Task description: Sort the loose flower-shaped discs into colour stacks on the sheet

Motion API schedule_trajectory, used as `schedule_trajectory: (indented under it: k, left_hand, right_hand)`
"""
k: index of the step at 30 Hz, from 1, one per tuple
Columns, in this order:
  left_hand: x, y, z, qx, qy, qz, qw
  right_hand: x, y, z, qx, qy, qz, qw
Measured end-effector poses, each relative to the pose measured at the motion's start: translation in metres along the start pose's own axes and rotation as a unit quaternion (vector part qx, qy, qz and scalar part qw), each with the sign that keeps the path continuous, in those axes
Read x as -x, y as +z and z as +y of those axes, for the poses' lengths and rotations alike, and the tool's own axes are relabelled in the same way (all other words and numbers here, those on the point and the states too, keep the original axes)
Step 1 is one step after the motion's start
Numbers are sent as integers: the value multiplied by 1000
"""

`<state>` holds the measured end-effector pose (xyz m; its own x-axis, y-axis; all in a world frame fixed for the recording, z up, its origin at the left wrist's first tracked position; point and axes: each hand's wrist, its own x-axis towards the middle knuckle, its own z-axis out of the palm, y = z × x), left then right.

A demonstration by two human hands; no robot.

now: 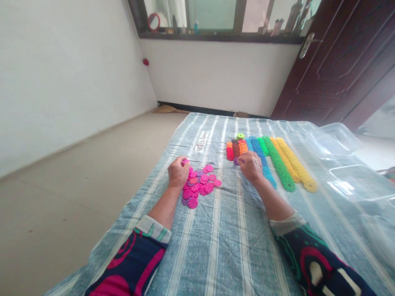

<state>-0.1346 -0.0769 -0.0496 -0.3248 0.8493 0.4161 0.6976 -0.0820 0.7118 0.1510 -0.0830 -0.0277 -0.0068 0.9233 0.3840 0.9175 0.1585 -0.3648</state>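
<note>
On the striped cloth lies a loose pile of pink notched plastic discs, with a few purple and reddish ones mixed in. At the pile's left edge, my left hand is closed, pinching a pink disc. My right hand is closed too, its fingertips on a purple disc at the near end of the sorted rows. Overlapping rows run beside it: red and orange, brown, blue, green and yellow. A lime disc stack sits behind them.
Clear plastic boxes stand along the right side of the cloth-covered surface. Tiled floor lies to the left. A dark red door is at the back right, and a window ledge runs along the back wall.
</note>
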Motion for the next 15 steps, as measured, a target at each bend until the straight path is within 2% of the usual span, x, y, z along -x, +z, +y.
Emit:
schedule_trajectory:
  k: [10,15]
  left_hand:
    - [1,0,1,2,-3,-11,1000]
    - [1,-1,2,-1,-7,-11,1000]
  right_hand:
    - [3,1,-2,44,3,-3,999]
    - [9,4,-17,23,-42,-8,999]
